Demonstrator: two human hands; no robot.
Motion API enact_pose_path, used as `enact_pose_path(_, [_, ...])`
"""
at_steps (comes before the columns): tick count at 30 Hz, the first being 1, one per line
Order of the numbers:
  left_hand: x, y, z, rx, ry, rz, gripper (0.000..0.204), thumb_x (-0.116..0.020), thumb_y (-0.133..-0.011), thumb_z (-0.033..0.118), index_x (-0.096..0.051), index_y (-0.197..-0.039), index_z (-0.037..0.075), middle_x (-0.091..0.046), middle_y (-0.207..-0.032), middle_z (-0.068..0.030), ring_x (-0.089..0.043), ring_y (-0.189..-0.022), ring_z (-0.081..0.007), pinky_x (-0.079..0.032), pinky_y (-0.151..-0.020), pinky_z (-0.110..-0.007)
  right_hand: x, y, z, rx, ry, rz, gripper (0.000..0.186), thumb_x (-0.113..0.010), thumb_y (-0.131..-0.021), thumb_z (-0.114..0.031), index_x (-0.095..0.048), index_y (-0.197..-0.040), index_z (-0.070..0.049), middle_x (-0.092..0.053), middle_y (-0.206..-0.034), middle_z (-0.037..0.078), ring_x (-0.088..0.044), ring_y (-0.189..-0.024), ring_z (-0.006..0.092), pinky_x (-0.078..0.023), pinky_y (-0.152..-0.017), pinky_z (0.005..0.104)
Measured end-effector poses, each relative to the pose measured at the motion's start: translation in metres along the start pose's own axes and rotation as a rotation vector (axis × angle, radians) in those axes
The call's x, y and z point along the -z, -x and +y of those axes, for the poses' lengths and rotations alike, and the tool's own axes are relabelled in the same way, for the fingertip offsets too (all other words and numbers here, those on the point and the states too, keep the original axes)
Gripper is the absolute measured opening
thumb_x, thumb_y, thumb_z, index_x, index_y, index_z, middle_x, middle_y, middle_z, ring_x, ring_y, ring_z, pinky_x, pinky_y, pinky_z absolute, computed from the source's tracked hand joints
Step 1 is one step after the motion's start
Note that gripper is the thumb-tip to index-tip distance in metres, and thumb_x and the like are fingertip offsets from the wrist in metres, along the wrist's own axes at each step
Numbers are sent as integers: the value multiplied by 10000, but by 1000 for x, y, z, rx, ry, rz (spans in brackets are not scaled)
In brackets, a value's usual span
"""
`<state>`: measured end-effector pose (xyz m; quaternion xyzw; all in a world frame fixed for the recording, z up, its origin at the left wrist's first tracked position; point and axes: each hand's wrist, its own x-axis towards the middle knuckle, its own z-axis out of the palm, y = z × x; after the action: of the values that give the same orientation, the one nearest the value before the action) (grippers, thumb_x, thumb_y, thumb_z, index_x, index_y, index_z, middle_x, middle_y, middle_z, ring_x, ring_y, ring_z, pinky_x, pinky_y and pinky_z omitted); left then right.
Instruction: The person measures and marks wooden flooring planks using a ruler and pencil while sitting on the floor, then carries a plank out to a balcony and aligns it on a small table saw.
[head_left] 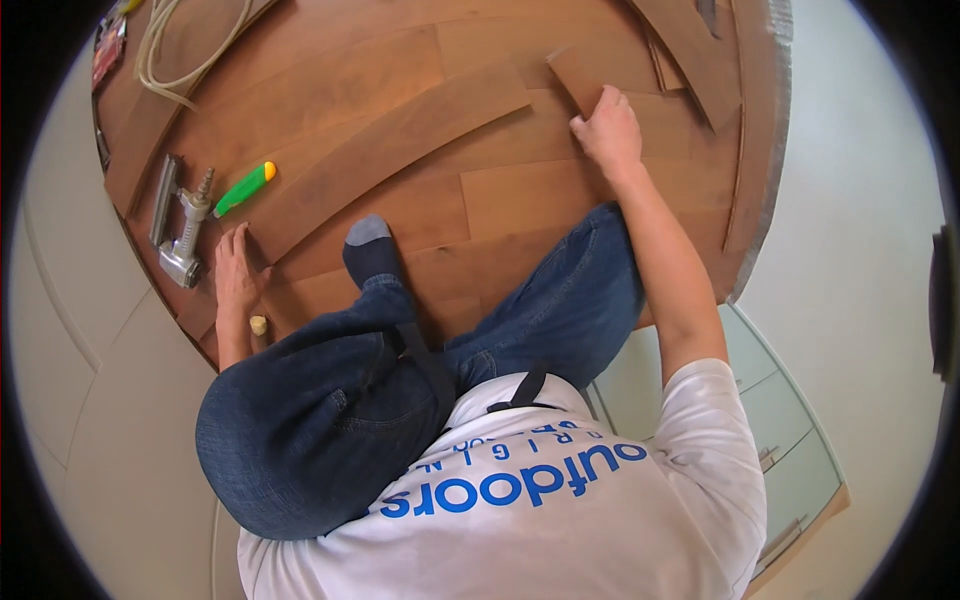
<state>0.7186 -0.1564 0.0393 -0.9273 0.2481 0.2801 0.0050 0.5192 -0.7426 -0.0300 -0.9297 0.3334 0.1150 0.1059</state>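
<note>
My right hand is closed on one end of a short piece of wood plank, off to the right over the floor. My left hand lies with fingers spread at the near left end of a long wood plank; whether it presses on the plank or on the wood beside it I cannot tell. Just beyond it are a silver pneumatic nail gun and a green utility knife with a yellow end. Close to my left wrist is a small yellowish block.
A pale hose loops over a board at the far left. Loose planks lie at the far right, along the wood floor's edge. A white wall or panel borders the left, and pale green drawers stand at the near right.
</note>
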Motion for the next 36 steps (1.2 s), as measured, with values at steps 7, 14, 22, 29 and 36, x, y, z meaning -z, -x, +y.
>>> enact_pose_path(7, [-6,0,-6,13,5,0,951,-892,-680,45,-432,-1511,91,-485,-1472,-182,-465,-1361,-397,-426,-1154,-458,37,72,175,235,113,-276,706,-817,-788,-159,-483,-1392,-10,-605,-1299,249,-585,-1225,425,-503,-1042,474])
enact_pose_path(14, [-8,0,-5,-10,-9,-27,953,-874,-699,25,-417,-1533,91,-476,-1486,-191,-452,-1375,-407,-418,-1162,-466,74,11,88,457,117,-292,755,-783,-817,-108,-448,-1494,-102,-608,-1202,181,-601,-1134,403,-518,-977,464])
enact_pose_path(22, [-25,18,-13,-48,-59,-36,996,-873,-679,3,-407,-1553,111,-469,-1493,-189,-453,-1376,-410,-426,-1148,-487,52,-35,62,740,225,-220,817,-821,-797,-130,-479,-1537,-196,-618,-1202,121,-617,-1124,321,-517,-981,417])
enact_pose_path(29, [-27,12,-9,-90,-56,-33,1002,-866,-674,-19,-409,-1555,117,-483,-1477,-181,-466,-1358,-406,-432,-1141,-483,42,-24,62,825,243,-173,854,-832,-788,-155,-468,-1557,-231,-611,-1192,98,-609,-1125,293,-515,-987,403])
enact_pose_path(36, [-28,9,-2,-125,-75,-42,1003,-862,-672,-25,-409,-1557,118,-484,-1478,-183,-470,-1353,-408,-431,-1146,-480,59,-18,57,795,314,-255,779,-835,-786,-255,-538,-1504,-197,-597,-1210,134,-598,-1134,314,-496,-997,427])
